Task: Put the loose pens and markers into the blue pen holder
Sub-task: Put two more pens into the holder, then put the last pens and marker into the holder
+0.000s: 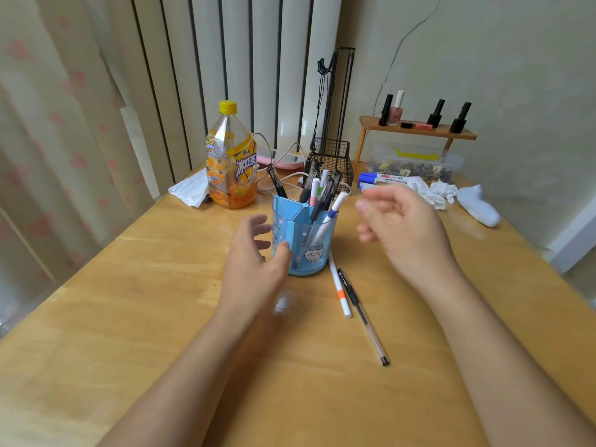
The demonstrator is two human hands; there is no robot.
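The blue pen holder (pixel 314 250) stands upright mid-table, with several pens and markers sticking out of it. My left hand (pixel 254 256) is beside its left wall, fingers spread, thumb touching or nearly touching the holder. My right hand (pixel 400 224) hovers to the right of the holder, a little above the table, fingers loosely curled and holding nothing. Two loose items lie just right of the holder's base: a white marker with an orange band (pixel 339 287) and a clear pen with a black cap (pixel 362 316). Blue-capped markers (pixel 383 179) lie farther back on the right.
An orange iced-tea bottle (pixel 230 159) stands behind the holder on the left, by folded paper (pixel 190 188). A black wire basket (pixel 333 158), cables, a small wooden shelf with nail polish (pixel 416 129), a clear box, crumpled tissues (pixel 432 191) and a white sock (pixel 477 204) crowd the back.
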